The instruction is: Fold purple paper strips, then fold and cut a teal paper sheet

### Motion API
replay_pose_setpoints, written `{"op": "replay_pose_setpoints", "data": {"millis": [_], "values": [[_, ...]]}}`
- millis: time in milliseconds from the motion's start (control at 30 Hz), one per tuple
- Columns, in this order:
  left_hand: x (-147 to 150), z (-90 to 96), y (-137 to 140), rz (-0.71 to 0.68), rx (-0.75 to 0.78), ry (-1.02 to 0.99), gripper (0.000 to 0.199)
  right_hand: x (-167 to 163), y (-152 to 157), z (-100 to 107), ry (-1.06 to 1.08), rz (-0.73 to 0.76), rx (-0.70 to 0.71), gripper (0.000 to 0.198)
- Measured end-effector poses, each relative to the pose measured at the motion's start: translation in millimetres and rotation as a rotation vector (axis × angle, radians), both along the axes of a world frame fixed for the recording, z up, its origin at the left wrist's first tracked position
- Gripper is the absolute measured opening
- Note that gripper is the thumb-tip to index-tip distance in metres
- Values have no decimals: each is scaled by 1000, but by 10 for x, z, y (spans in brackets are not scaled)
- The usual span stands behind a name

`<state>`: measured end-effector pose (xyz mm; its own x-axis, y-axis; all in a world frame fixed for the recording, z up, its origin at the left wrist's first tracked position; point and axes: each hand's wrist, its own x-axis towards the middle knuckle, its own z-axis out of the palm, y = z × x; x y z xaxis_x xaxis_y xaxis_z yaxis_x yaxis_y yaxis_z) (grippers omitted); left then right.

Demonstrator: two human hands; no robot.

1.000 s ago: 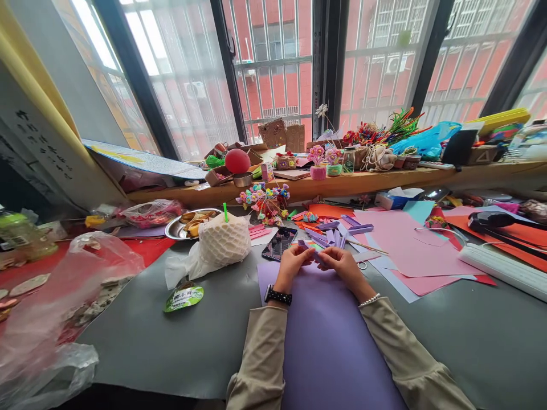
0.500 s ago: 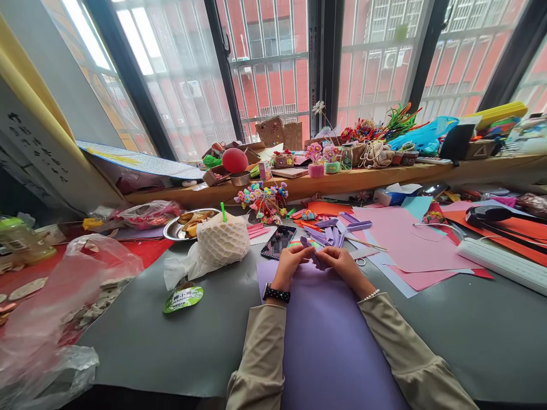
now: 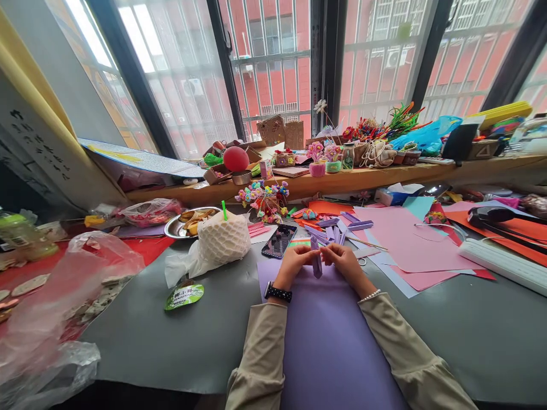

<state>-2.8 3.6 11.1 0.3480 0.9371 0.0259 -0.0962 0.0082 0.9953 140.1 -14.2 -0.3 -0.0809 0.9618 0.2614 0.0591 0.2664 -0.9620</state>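
A small folded purple paper strip (image 3: 317, 266) stands nearly upright between my hands, its pointed lower end showing. My left hand (image 3: 296, 263) pinches it from the left with thumb and fingers. On the other side, my right hand (image 3: 342, 262) has its fingertips drawn together against the strip's right edge. Below both hands lies a large purple paper sheet (image 3: 329, 336). Just beyond them is a pile of folded purple strips (image 3: 335, 230). A black phone (image 3: 278, 241) rests close to my left hand.
A coconut in white foam netting (image 3: 222, 239) with a green straw stands left, beside a metal plate (image 3: 171, 229) of peels. Pink paper sheets (image 3: 397, 236) and a white power strip (image 3: 499, 265) lie right. Crafted flowers (image 3: 267, 199) stand near the sill. A plastic bag (image 3: 81, 296) hangs over the left side.
The folded purple strip has turned from a slanted position to nearly upright. My fingers have shifted their hold on it, and both hands stay in about the same place.
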Motion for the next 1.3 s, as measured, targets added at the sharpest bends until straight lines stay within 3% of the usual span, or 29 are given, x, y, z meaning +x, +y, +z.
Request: {"op": "replay_pose_setpoints", "data": {"millis": [167,800,1300], "values": [[9,-13,-18,-101,35,70,26,7,-7,14,-23,-40,56,28],[46,-38,-30,-91,131,149,30,-27,14,-33,-25,-130,120,26],[22,-81,-11,-98,141,150,30,-22,-31,4,-52,-104,155,29]]}}
